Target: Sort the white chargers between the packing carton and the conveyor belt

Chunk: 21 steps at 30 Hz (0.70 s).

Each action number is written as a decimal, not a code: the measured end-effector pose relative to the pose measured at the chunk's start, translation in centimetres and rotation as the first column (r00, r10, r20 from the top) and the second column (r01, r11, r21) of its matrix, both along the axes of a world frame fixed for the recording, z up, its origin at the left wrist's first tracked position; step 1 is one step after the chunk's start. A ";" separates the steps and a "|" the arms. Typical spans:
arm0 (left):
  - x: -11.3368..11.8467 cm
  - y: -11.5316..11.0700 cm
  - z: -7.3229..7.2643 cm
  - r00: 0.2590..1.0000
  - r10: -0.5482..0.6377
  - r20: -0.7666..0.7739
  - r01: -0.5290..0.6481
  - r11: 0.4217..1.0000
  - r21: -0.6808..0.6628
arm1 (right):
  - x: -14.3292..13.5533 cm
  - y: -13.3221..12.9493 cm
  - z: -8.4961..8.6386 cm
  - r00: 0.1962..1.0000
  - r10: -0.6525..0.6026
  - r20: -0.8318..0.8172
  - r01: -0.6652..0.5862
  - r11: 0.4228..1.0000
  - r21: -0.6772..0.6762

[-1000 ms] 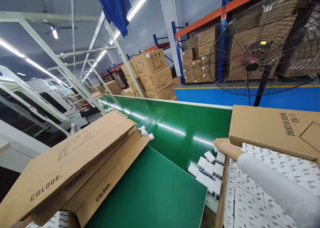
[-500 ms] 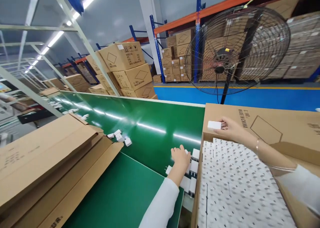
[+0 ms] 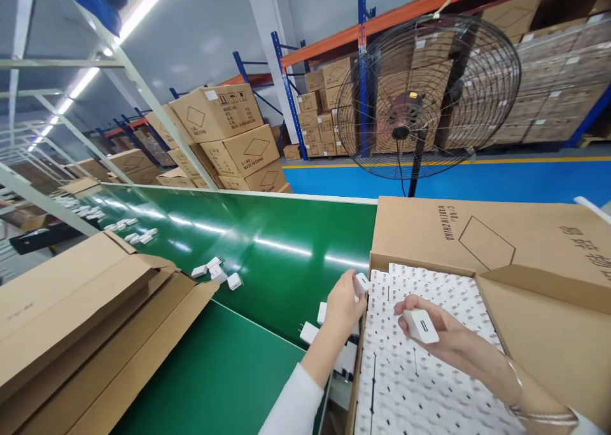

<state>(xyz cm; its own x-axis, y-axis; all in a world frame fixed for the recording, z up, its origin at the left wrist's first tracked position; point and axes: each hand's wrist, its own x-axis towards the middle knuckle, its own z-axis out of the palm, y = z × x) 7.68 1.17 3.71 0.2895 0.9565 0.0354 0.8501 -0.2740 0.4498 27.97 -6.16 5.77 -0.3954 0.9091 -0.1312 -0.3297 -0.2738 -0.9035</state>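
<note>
The open carton (image 3: pixel 357 384) is the landmark here, and white adapters in close rows (image 3: pixel 405 384) cover much of its inside. Above these rows, the right hand (image 3: pixel 446 333) holds one white adapter (image 3: pixel 424 326) between its fingers and thumb, with the slot of this adapter facing the camera. At the left edge of the carton, the left hand (image 3: pixel 342 304) has its fingers closed narrowly around another adapter (image 3: pixel 361 284); its grip is seen from behind, so the thumb is perhaps on the far side. Loose adapters (image 3: pixel 309 333) lie left of the carton, partly covered by the left hand and forearm. The green belt (image 3: pixel 286 231) extends away to the left of the carton, carrying a small adapter group (image 3: pixel 217 272). Behind the carton stands a black fan (image 3: pixel 401 113).
</note>
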 end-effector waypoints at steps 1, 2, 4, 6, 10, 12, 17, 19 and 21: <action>0.0 -1.0 0.8 0.979 -0.127 0.158 0.115 0.990 0.081 | 0.0 -0.1 0.1 0.999 0.029 -0.018 -0.029 1.000 -0.006; 0.1 -2.1 1.5 0.915 -0.263 0.307 0.217 0.960 0.176 | 0.0 -0.2 0.2 0.998 0.049 -0.028 -0.049 0.999 -0.008; 0.2 -4.1 2.6 0.745 -0.444 0.499 0.313 0.892 0.326 | 0.0 -0.3 0.4 0.998 0.052 -0.042 -0.052 0.999 -0.003; 0.5 -5.5 3.1 0.648 -0.497 0.577 0.322 0.866 0.384 | 0.2 -0.3 0.5 0.997 0.033 -0.065 -0.032 0.999 0.005; 0.8 -5.8 3.4 0.629 -0.500 0.596 0.323 0.865 0.385 | 1.3 0.1 0.7 0.999 0.049 -0.010 -0.049 0.999 0.020; 0.9 -4.4 3.8 0.686 -0.475 0.552 0.335 0.879 0.340 | 2.1 1.2 0.8 0.991 -0.008 0.132 0.000 0.998 0.063; 2.8 3.3 3.9 0.887 -0.395 0.238 0.377 0.918 0.121 | 3.3 7.1 -0.7 0.613 -0.436 0.659 0.110 0.873 0.476; 4.2 6.3 3.1 0.916 -0.394 0.077 0.388 0.918 0.081 | 3.2 9.4 -2.0 0.435 -0.548 0.714 0.060 0.809 0.585; 5.3 8.2 2.0 0.922 -0.385 -0.041 0.387 0.920 0.065 | 2.7 10.9 -3.3 0.383 -0.572 0.726 0.026 0.792 0.610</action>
<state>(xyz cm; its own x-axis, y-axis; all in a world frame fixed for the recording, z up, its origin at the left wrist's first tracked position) 13.01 9.42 5.70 0.6377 0.7656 0.0853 0.6834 -0.6133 0.3959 30.69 4.69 2.48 -0.0069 0.9741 0.2260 0.7010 0.1658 -0.6936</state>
